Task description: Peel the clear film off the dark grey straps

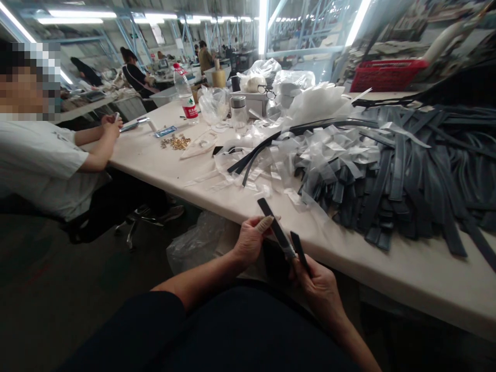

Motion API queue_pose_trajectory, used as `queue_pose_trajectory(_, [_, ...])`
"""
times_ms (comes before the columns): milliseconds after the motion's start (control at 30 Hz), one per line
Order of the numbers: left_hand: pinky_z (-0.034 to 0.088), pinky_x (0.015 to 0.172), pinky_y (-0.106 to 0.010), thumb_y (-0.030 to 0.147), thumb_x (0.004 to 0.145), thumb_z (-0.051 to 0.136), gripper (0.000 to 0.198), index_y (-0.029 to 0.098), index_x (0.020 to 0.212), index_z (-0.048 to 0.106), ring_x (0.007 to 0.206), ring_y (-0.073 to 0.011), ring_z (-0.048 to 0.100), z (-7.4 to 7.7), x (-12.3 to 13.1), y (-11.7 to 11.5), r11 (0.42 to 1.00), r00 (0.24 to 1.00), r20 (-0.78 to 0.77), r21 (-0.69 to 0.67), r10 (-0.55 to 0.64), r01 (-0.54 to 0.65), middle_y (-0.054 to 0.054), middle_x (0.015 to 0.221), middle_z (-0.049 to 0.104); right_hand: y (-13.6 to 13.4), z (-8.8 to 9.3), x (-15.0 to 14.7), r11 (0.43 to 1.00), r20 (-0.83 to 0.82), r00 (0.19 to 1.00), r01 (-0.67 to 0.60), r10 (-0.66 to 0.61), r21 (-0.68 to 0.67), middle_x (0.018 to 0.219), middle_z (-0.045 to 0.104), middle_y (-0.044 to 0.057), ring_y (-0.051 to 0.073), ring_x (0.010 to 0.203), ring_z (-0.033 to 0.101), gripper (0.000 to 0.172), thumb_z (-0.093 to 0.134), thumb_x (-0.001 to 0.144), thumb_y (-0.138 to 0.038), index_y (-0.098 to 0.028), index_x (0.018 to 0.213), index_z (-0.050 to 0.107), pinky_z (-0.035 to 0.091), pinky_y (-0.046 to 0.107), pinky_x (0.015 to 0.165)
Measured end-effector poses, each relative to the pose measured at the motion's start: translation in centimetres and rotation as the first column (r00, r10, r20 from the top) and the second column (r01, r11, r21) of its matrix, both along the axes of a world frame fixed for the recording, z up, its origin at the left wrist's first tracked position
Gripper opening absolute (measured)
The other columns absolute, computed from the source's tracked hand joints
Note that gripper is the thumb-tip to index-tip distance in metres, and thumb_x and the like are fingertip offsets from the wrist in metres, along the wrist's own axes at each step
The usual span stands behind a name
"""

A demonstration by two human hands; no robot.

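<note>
My left hand (250,240) pinches a flat black strap (279,231) between thumb and fingers, and there is a pale cover on the thumb. My right hand (320,284) is closed on the lower part of the strap, close to the table's front edge. Where the strap meets the right fingers, a light, shiny patch shows; I cannot tell if it is film or metal. A second short black end (299,248) sticks up out of the right hand. Whether it belongs to the same strap is hidden by the fingers.
A large heap of dark straps (426,175) covers the table's right side, beside torn clear film (337,147). Further back stand a red-capped bottle (188,98) and a glass jar (239,113). Small gold fittings (178,142) lie left. A seated co-worker (50,155) is at the left.
</note>
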State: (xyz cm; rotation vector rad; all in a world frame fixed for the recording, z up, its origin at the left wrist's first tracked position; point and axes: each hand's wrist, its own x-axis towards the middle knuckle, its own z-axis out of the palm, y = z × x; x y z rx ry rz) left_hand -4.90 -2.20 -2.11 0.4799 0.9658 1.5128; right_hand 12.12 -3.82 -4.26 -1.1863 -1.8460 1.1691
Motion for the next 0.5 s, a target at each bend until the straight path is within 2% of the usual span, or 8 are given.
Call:
queue_pose_trajectory(67, [0.048,0.069,-0.026,0.05,0.059,0.087,0.043,0.012,0.076,0.075,0.066,-0.0125,0.061,-0.2,0.2,0.1,0.999,0.998,0.048,-0.024,-0.041,0.042,-0.005,0.076,0.072,-0.1,0.0,-0.2,1.0,-0.008,1.0,0.004,-0.004,-0.003,0.057,0.055,-0.002,0.014,0.049,0.051,0.042,0.047,0.097,-0.053,-0.02,0.076,0.061,0.038,0.024,0.05])
queue_pose_trajectory(167, [0.044,0.061,-0.025,0.051,0.064,0.084,0.044,0.009,0.074,0.074,0.057,-0.0103,0.056,-0.7,0.8,-0.6,0.971,0.975,0.045,-0.091,-0.218,0.222,-0.005,0.065,0.067,-0.2,0.0,-0.4,1.0,-0.016,1.0,0.003,-0.003,0.003,0.057,0.054,-0.002,0.014,0.049,0.051,0.042,0.048,0.097,-0.054,-0.019,0.078,0.063,0.038,0.025,0.049])
queue_pose_trajectory(233, [0.044,0.062,-0.025,0.05,0.061,0.086,0.045,0.009,0.075,0.074,0.058,-0.0106,0.056,-0.7,0.8,-0.8,0.973,0.977,0.037,-0.088,-0.212,0.214,-0.004,0.066,0.067,-0.2,0.0,-0.3,0.999,-0.03,1.0,-0.001,-0.001,-0.045,0.058,0.056,-0.001,0.015,0.05,0.052,0.043,0.048,0.096,-0.055,-0.019,0.077,0.063,0.039,0.025,0.05])
queue_pose_trajectory(333, [0.045,0.067,-0.025,0.047,0.06,0.087,0.043,0.012,0.082,0.075,0.064,-0.0114,0.058,-0.3,0.4,-0.7,0.991,0.992,-0.011,-0.042,-0.128,0.127,-0.003,0.071,0.068,-0.2,0.4,-0.1,0.983,-0.076,0.997,0.018,-0.032,-0.181,0.065,0.064,0.002,0.017,0.054,0.059,0.046,0.048,0.094,-0.06,-0.019,0.083,0.064,0.045,0.025,0.052])
queue_pose_trajectory(400, [0.043,0.065,-0.024,0.045,0.064,0.085,0.039,0.011,0.08,0.075,0.062,-0.0108,0.057,-0.1,0.1,-0.6,0.986,0.984,-0.075,-0.04,-0.164,0.161,-0.003,0.07,0.068,-0.1,0.8,-0.1,0.977,-0.091,0.995,0.026,-0.046,-0.214,0.073,0.069,0.004,0.019,0.061,0.063,0.047,0.048,0.094,-0.061,-0.019,0.088,0.065,0.048,0.026,0.058])
queue_pose_trajectory(500, [0.04,0.059,-0.023,0.044,0.069,0.082,0.036,0.011,0.074,0.072,0.056,-0.0092,0.054,-0.1,0.1,-0.4,0.968,0.964,-0.096,-0.059,-0.247,0.243,-0.003,0.066,0.066,0.0,1.3,-0.4,0.986,-0.077,0.997,-0.017,0.004,-0.165,0.073,0.068,0.003,0.019,0.062,0.064,0.046,0.045,0.095,-0.06,-0.019,0.086,0.064,0.048,0.026,0.06])
